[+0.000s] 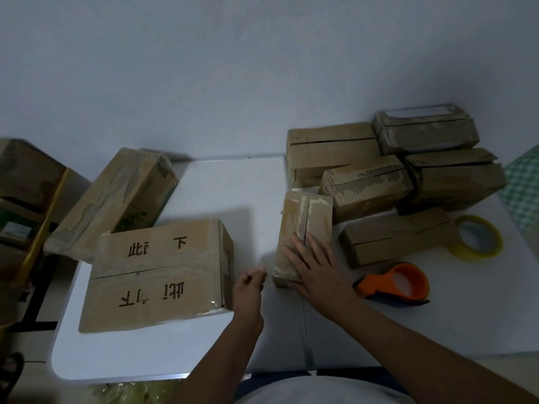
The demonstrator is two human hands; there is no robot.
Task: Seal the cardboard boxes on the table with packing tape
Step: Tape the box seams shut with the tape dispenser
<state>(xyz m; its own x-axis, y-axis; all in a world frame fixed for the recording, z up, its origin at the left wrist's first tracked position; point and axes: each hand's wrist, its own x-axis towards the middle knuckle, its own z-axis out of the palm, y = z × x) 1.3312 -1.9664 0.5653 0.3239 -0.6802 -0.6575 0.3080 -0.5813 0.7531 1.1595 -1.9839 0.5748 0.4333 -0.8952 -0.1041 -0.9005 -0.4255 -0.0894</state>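
Right hand (313, 266) lies flat, fingers straight, pressing the near end of the small box (304, 228) on the table (163, 351); glossy tape already runs along its top seam. Left hand (249, 290) hovers just left of the box, fingers loosely curled; it seems to pinch something thin, cannot tell what. Dispenser (396, 282) sits just right of the right hand, yellow roll (475, 237) beyond it. Risks: pressing off-centre could wrinkle the tape or leave the seam gapped; the light box may slide toward the big box (159, 272); a loose tape end could stick to the fingers.
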